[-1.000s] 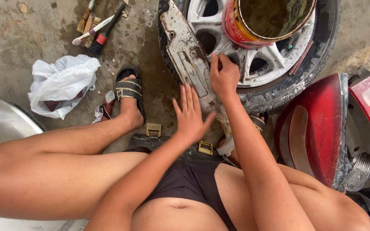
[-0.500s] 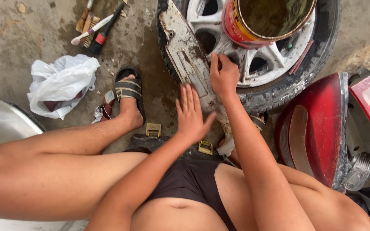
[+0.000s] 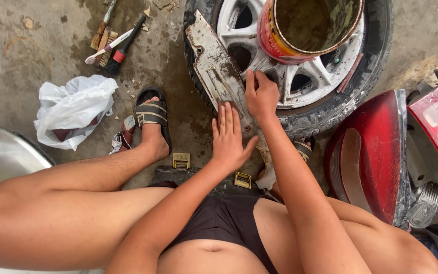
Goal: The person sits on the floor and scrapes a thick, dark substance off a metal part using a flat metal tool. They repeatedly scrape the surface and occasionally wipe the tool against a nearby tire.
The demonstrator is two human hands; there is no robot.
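A long, dirty metal cover panel [image 3: 214, 66] leans across a car wheel [image 3: 330, 96] lying flat on the concrete. My left hand [image 3: 227, 137] rests flat on the panel's lower part, fingers spread and pointing away from me. Just above it, my right hand [image 3: 260, 94] is curled with its fingertips pressed to the panel; whether it grips anything small is hidden. An open red paint can [image 3: 300, 30] holding murky liquid stands on the wheel's rim.
Brushes [image 3: 112, 43] lie on the floor at the top left, above a white plastic bag [image 3: 74, 109]. A metal basin's rim [image 3: 1, 157] shows at left. A red tail-light housing [image 3: 381, 152] sits at right. My sandalled foot [image 3: 153, 119] is beside the wheel.
My left hand has slid slightly up the panel toward my right hand. Everything else stays put.
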